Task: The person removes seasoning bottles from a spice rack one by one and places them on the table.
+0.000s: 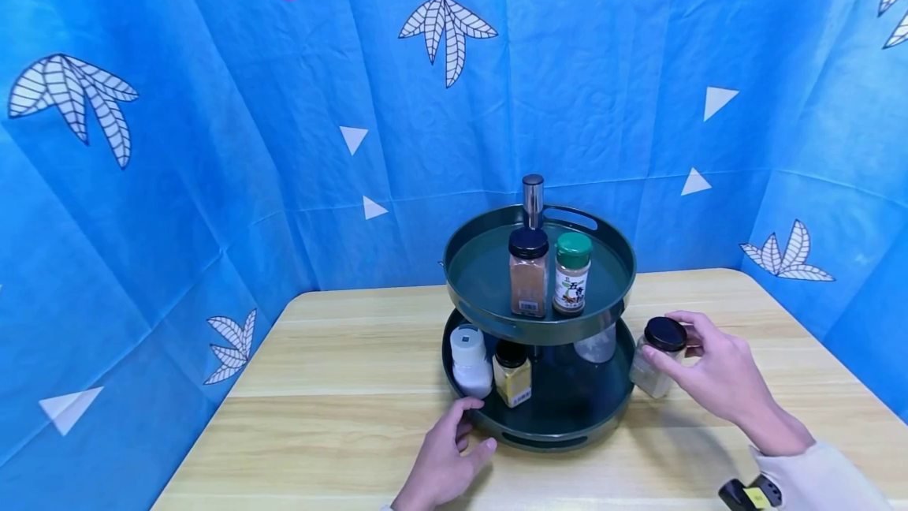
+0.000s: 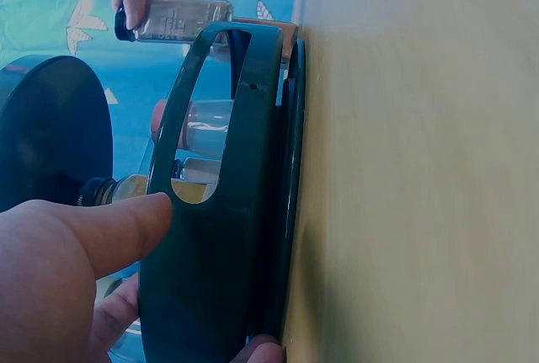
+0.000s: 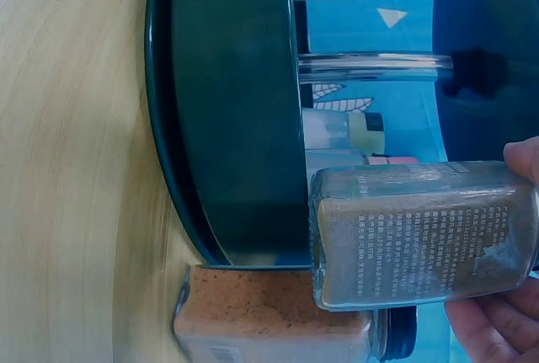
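My right hand (image 1: 716, 369) grips a square glass spice jar (image 1: 649, 377) with a black lid, beside the right edge of a two-tier dark green spice rack (image 1: 546, 436). In the right wrist view, rows of white print cover the side of that held jar (image 3: 413, 245). My left hand (image 1: 447, 456) holds the front-left rim of the lower tier. The left wrist view shows its thumb (image 2: 126, 228) on the outer wall near the handle slot, with another finger behind the wall.
A black-lidded brown spice jar (image 1: 528, 274) and a green-capped bottle (image 1: 571, 274) stand on the upper tier. Below are a white bottle (image 1: 471, 365), a yellow spice jar (image 1: 512, 377) and a partly hidden clear container (image 1: 596, 347). An orange-brown jar (image 3: 269, 304) stands on the table beside the rack.
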### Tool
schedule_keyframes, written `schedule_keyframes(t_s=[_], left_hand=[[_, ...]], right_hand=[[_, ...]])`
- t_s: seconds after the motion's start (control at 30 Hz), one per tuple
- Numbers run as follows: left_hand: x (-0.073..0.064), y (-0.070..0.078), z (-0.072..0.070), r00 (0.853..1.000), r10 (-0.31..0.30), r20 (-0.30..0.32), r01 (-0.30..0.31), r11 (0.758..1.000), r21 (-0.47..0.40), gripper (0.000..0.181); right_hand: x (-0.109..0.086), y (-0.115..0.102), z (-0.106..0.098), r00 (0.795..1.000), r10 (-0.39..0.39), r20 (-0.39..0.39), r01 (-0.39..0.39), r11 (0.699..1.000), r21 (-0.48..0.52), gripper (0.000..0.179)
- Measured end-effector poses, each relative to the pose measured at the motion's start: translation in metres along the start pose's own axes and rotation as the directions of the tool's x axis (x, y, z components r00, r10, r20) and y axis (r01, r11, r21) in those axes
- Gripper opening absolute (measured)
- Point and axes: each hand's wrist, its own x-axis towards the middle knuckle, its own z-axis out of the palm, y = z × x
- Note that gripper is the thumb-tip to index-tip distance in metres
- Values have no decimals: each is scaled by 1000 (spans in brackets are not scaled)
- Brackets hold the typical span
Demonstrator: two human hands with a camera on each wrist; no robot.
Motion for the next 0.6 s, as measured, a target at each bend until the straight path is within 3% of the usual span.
schedule_keyframes(t_s=[0.6], left_hand=[[1, -1, 0, 1000, 0, -2, 0, 1000, -1, 49]], right_hand=[[-2, 6, -1, 1000, -2, -15, 2, 1000, -3, 52]])
